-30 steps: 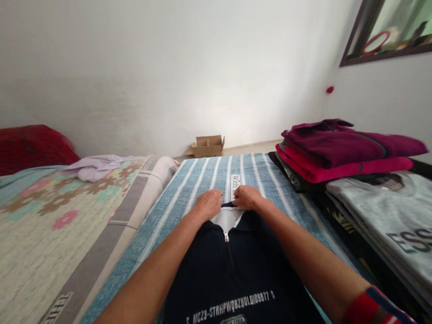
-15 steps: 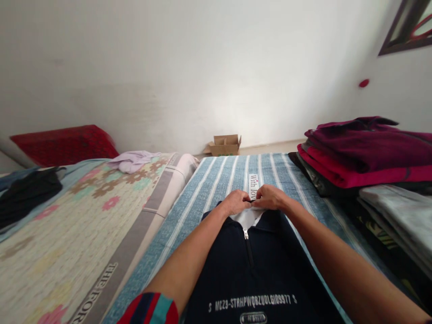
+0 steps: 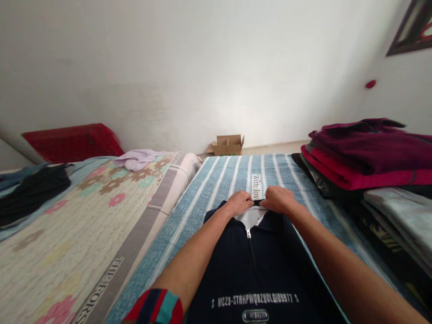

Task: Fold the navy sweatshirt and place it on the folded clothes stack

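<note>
A navy zip-neck shirt (image 3: pixel 232 270) with white lettering across its chest lies front up on the blue striped bed cover (image 3: pixel 189 202). Its short zip is partly pulled down, and the pale lining shows inside the neck. My left hand (image 3: pixel 240 202) pinches the left part of the collar. On the other side of the neck, my right hand (image 3: pixel 278 199) grips the collar with bent fingers. A short strip of dark collar edge stretches between the two hands. The shirt's lower part runs out of view at the bottom.
Folded clothes (image 3: pixel 374 150) are stacked at the right, with grey folded garments (image 3: pixel 401 211) nearer. A floral bed cover (image 3: pixel 101 216) on the left carries a lilac cloth (image 3: pixel 137 158) and a black garment (image 3: pixel 37 191). An open cardboard box (image 3: pixel 227 145) stands by the wall.
My hands have drawn slightly apart along the collar, baring more of its dark edge between them. The view has shifted slightly, so most things sit a little further right.
</note>
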Tool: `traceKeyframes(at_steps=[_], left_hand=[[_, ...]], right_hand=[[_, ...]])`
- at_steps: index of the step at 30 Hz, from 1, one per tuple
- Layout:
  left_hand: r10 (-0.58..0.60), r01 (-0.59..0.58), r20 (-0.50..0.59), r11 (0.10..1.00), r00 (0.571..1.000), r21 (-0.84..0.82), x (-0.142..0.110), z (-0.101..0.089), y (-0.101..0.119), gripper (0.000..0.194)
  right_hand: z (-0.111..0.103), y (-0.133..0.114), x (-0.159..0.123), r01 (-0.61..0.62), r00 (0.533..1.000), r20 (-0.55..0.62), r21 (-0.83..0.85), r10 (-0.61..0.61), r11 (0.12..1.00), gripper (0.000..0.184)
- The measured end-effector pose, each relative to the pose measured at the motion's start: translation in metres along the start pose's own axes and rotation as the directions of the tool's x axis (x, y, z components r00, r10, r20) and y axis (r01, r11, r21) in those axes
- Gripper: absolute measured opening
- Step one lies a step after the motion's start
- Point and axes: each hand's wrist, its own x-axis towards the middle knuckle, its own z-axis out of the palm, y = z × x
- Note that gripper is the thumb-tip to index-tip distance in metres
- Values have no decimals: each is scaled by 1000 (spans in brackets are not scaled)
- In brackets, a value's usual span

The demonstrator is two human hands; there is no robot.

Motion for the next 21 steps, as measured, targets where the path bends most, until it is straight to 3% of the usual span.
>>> traceKeyframes(at_steps=[14,21], left_hand=[[-14,14,7,995,1000,95,0,3,2,24],[-4,10,-54,993,999,119,-3,0,8,23]], right_hand=[[0,10,-1,-74,997,1,53,74,996,26],[6,13,-3,-135,989,-47,132,142,982,27]])
